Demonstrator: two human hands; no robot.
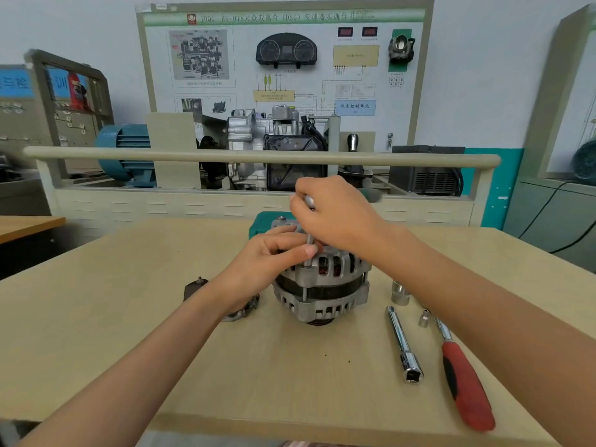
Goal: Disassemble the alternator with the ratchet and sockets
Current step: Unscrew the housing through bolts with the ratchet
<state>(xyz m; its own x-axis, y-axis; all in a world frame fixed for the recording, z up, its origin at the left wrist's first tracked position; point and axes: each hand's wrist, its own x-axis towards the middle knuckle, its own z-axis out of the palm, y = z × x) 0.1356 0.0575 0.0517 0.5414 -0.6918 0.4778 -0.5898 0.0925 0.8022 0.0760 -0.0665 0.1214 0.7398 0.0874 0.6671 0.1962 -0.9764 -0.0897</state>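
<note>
Both hands are seen over the alternator, which stands on end at the middle of the wooden table. At the left, the left hand is laid on the alternator's top, its fingers curled and pinched round the lower part of a thin upright driver shaft that is set on a bolt at the housing rim. Just left of the alternator, partly hidden by the left forearm, a removed black-and-metal part is seen lying on the table. Above the alternator, the right hand is clenched round the silver upper end of a tool, whose green handle sticks out to the right. Behind the alternator, on the far side, a green tool case is partly visible; its contents cannot be told. To the right of the alternator, a large socket is stood upright, and nearer, an extension bar and a small socket are laid. Farthest right, the red-handled ratchet is left lying on the table, partly covered by the right forearm.
</note>
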